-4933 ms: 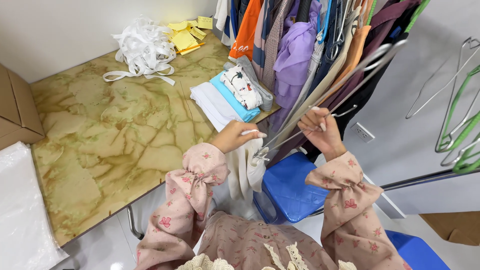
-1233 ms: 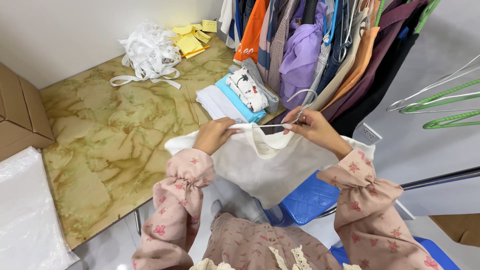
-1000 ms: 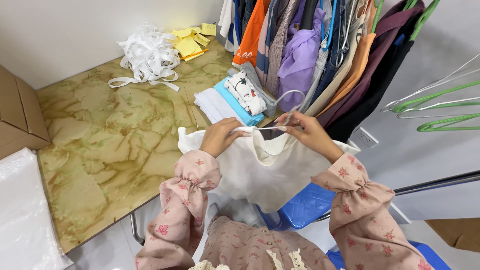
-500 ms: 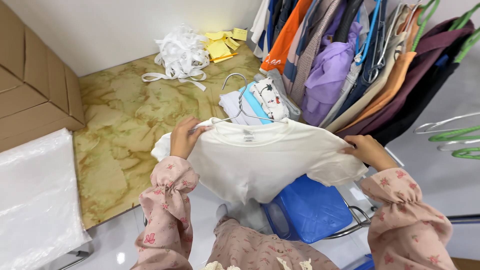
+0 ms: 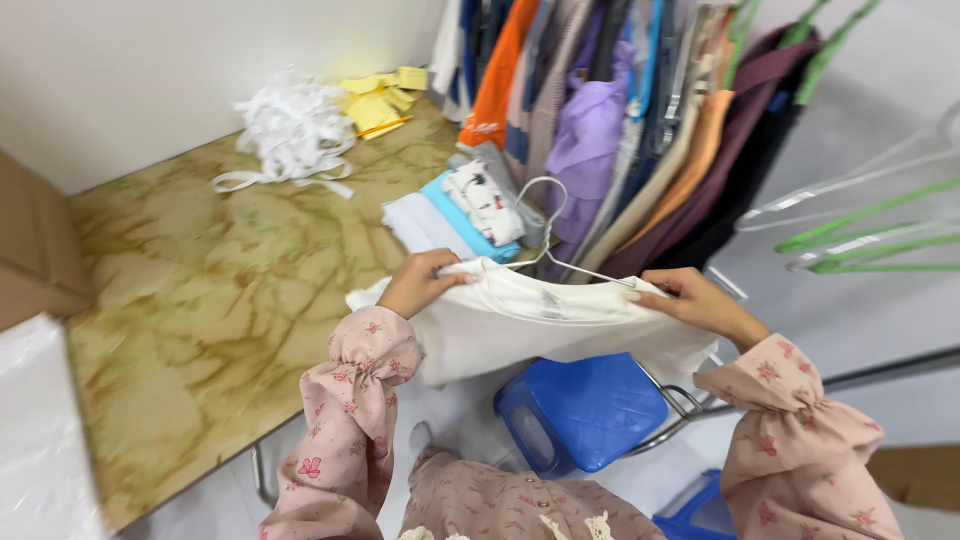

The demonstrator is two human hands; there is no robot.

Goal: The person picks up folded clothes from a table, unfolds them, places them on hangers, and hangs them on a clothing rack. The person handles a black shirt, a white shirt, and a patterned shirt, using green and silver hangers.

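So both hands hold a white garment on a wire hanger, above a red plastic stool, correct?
Not quite: the stool is blue, not red, as the head view shows. The rest stands: the left hand and right hand hold the white garment on a wire hanger.

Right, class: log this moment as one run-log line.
left hand: grips white shirt | right hand: grips shirt | wire hanger: in collar | behind: marble table
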